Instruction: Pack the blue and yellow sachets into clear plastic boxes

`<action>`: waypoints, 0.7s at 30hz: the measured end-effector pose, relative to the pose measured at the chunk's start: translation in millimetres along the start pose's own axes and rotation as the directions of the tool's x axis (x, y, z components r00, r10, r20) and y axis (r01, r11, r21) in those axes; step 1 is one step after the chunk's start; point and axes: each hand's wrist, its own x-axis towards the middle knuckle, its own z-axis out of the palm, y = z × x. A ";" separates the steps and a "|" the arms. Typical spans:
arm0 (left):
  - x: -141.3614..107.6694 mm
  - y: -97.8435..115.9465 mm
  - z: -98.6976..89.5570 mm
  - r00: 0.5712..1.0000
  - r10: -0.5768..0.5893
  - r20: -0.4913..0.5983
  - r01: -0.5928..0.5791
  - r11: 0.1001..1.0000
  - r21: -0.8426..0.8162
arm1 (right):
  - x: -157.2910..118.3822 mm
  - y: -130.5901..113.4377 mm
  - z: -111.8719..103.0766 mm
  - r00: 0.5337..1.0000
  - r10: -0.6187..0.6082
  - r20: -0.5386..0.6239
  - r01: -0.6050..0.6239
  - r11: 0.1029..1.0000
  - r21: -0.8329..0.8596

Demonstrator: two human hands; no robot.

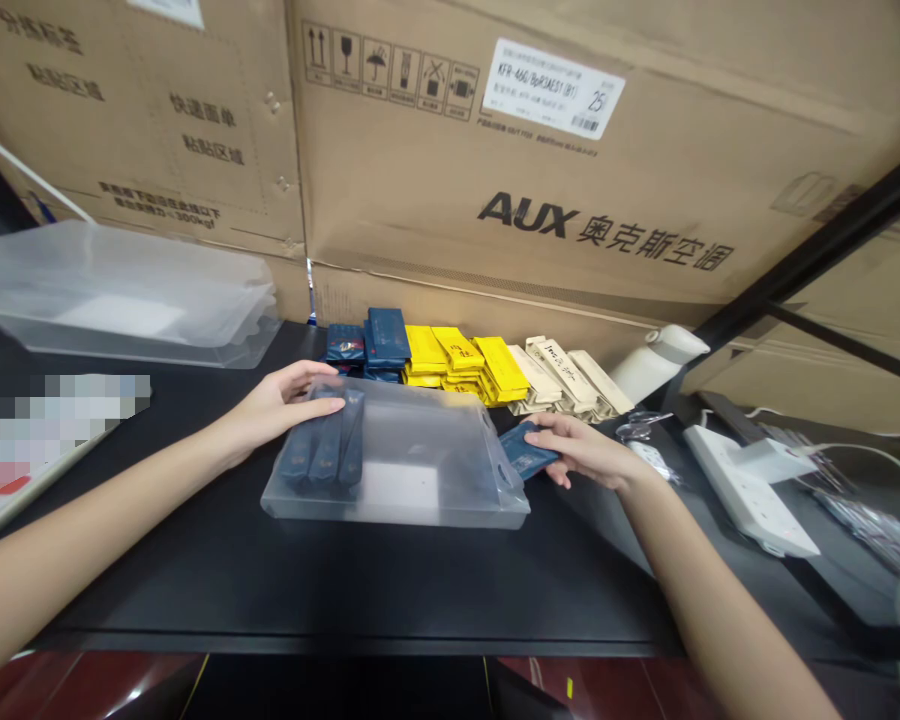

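A translucent plastic box (450, 440) lies on the black table, with several dark blue packets (321, 450) lined up inside its left part. My left hand (285, 405) grips the box's upper left edge, its thumb over the front and its fingers behind. At the box's right end, my right hand (581, 450) pinches a blue packet (525, 450) between thumb and fingers, the packet's left end at the box's side opening. Stacks of blue (386, 338), yellow (502, 368) and cream packets (562, 372) stand in a row behind the box.
More translucent boxes (135, 290) sit at the back left, above a partly blurred flat item (37, 460). A white bottle (660, 362) leans at the back right, near a white power strip (757, 490) with cables. Large cardboard boxes (420, 190) stand behind the black table (330, 590).
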 end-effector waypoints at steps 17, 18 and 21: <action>1.1 -3.7 -1.8 1.000 0.021 -0.002 -0.020 1.000 0.021 | -4.4 -5.6 23.5 0.917 -0.366 0.158 0.398 0.871 -0.290; 1.1 -3.9 -1.8 1.000 0.021 -0.004 -0.021 1.000 0.022 | -3.6 -4.9 24.8 0.921 -0.364 0.141 0.390 0.868 -0.308; 1.2 -3.7 -1.1 1.000 0.027 -0.006 -0.027 0.999 0.023 | -1.6 -2.3 27.7 0.924 -0.375 0.079 0.375 0.842 -0.387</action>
